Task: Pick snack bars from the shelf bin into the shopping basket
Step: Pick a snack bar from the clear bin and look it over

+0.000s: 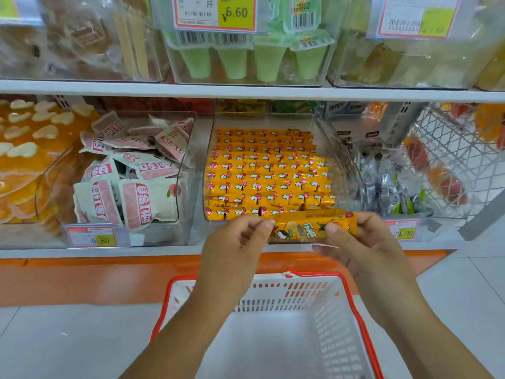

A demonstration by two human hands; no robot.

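At the far left of the lower shelf lay orange packs with pale heart shapes (pixel 24 149). Beside them stood a clear bin heaped with pink-and-white packets (pixel 136 170), and a price tag reading 0.50 (pixel 91 236) was fixed to the shelf edge below it.

Right of that, the clear shelf bin (pixel 338 165) held orange snack bars (pixel 262 170) packed on end in tight rows. Just in front of its lower rim, one snack bar (pixel 303 227) was held level and lengthways between both hands, clear of the bin and above the far edge of the shopping basket (pixel 360 318).

The left hand (pixel 237 242) pinched the bar's left end, with thumb and forefinger closed on the wrapper and the other fingers curled under. The right hand (pixel 363 242) gripped the right end, its thumb pressed on the front of the wrapper and its fingers wrapped behind it.

The basket, white with a red rim, sat on the pale floor below the forearms, and no bars showed on its visible bottom.

Further right, a tag reading 29.90 (pixel 401 229) hung under a bin of dark and clear wrapped sweets (pixel 388 184). A wire rack (pixel 459 149) stood at the far right.
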